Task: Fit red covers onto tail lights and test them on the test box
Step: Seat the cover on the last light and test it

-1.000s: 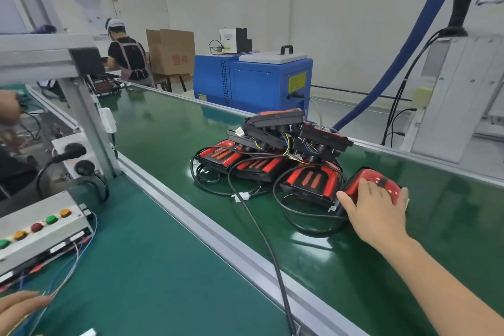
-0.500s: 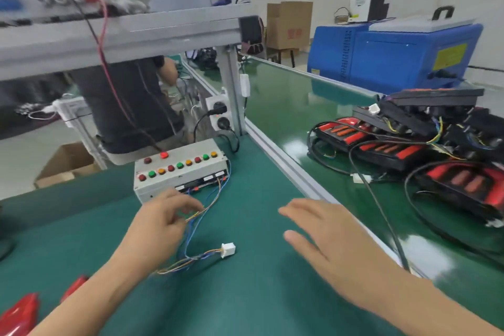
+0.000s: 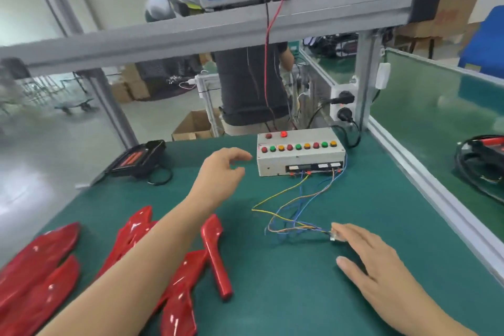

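Note:
A white test box (image 3: pixel 300 154) with a row of coloured buttons stands at the back of the green bench. Thin coloured wires (image 3: pixel 294 207) run from its front to a small white plug (image 3: pixel 335 236). My right hand (image 3: pixel 373 264) lies flat on the mat, fingertips touching that plug. Empty, my left hand (image 3: pixel 222 172) hovers with loosely curled fingers just left of the box. Several glossy red covers (image 3: pixel 38 262) lie at the front left, under my left forearm. A black tail light (image 3: pixel 136 158) with red strips rests at the back left.
A person in a dark shirt (image 3: pixel 251 84) stands behind the bench. An aluminium frame (image 3: pixel 218 27) carries a power supply overhead. A rail (image 3: pixel 436 194) separates the bench from the conveyor, where black tail lights with cables (image 3: pixel 482 161) lie at right.
The view has swung left from the conveyor to the bench. My right hand left the covered tail light and came down on the plug. My left hand moved up beside the test box.

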Available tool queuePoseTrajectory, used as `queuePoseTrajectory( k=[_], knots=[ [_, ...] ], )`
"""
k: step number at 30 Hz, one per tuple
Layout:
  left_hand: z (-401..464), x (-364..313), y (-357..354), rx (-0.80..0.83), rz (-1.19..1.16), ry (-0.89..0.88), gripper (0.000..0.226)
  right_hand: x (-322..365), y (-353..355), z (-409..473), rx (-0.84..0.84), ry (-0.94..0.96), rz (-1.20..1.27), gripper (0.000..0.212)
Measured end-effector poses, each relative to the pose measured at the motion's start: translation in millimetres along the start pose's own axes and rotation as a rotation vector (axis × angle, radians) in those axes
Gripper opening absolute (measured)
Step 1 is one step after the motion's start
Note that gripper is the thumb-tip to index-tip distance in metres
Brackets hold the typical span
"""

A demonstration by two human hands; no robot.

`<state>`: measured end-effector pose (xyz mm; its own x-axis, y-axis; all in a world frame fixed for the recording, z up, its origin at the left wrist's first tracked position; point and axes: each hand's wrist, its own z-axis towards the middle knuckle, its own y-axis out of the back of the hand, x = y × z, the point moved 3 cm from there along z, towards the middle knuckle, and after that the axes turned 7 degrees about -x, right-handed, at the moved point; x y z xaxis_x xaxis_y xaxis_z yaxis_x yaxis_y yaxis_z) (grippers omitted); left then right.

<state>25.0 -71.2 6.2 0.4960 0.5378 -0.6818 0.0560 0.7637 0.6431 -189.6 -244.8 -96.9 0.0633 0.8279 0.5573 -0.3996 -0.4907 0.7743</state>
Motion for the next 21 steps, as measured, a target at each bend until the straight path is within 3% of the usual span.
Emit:
queuePoseTrajectory(
  k=[5, 8, 10, 12, 15, 21],
  knots=[
    [58, 69, 36, -0.109, 0.593, 0.236, 0.053, 2, -2, 3, -0.062, -0.006, -0.018, 0.056],
    [74, 119, 59, -0.125, 0.76, 0.404, 0.061, 6, -1, 5, -0.17, 0.102, -0.156, 0.036],
    [79, 148, 72, -0.138, 0.862, 0.459, 0.062, 11, 3, 5, -0.202, 0.082, -0.235, 0.06],
    [82, 171, 79, -0.132, 0.909, 0.482, 0.064, 11, -1, 3, -0.228, 0.089, -0.271, 0.073],
    [88, 194, 82, -0.117, 0.943, 0.46, 0.056, 10, -3, 2, -0.243, 0.117, -0.271, 0.059],
    [95, 214, 88, -0.135, 1.092, 0.372, 0.045, 15, 1, 7, -0.245, 0.123, -0.258, 0.052]
  ],
)
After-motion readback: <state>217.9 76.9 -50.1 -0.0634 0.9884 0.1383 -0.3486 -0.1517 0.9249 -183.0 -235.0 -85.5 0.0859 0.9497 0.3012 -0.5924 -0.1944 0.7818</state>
